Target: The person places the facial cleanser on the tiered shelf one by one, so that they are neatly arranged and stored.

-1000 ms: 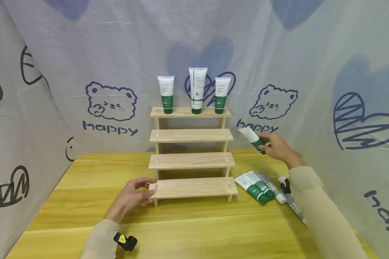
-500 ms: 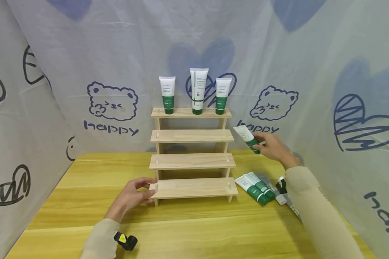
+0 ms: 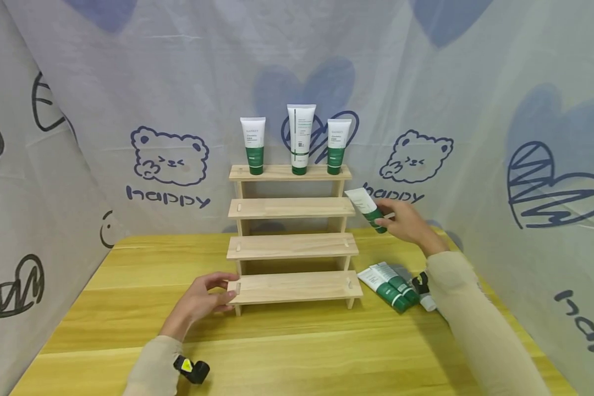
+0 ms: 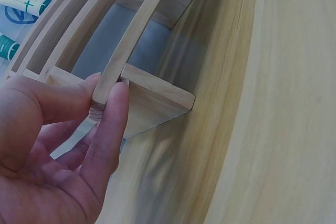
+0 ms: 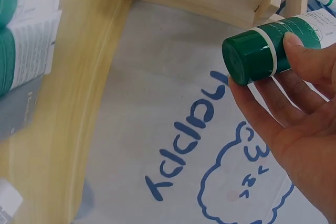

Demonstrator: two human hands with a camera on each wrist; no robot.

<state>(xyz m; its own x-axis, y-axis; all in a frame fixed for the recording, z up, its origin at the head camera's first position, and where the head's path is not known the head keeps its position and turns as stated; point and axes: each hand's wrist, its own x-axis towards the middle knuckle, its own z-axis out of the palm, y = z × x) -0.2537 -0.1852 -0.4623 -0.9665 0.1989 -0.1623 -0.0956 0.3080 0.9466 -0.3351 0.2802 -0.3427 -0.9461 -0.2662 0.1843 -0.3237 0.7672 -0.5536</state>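
A wooden four-step rack (image 3: 292,287) stands on the table. My left hand (image 3: 200,300) pinches the left end of its lowest shelf; the left wrist view shows thumb and fingers of that hand (image 4: 63,145) around the board's end (image 4: 113,82). In my right hand (image 3: 401,223) is a white and green tube (image 3: 365,208), tilted, its green cap low, just right of the second shelf from the top. The right wrist view shows the right hand (image 5: 299,119) gripping the tube (image 5: 262,48) near its cap. Three tubes stand on the top shelf, the tallest (image 3: 300,137) in the middle.
Several tubes lie on the table (image 3: 257,352) right of the rack, white and green ones (image 3: 386,289) beside a partly hidden one with a white cap (image 3: 428,302). A printed cloth (image 3: 168,71) hangs behind and at both sides.
My right hand has moved left with the tube, closer to the rack's upper shelves. The left hand keeps its place on the lowest shelf.
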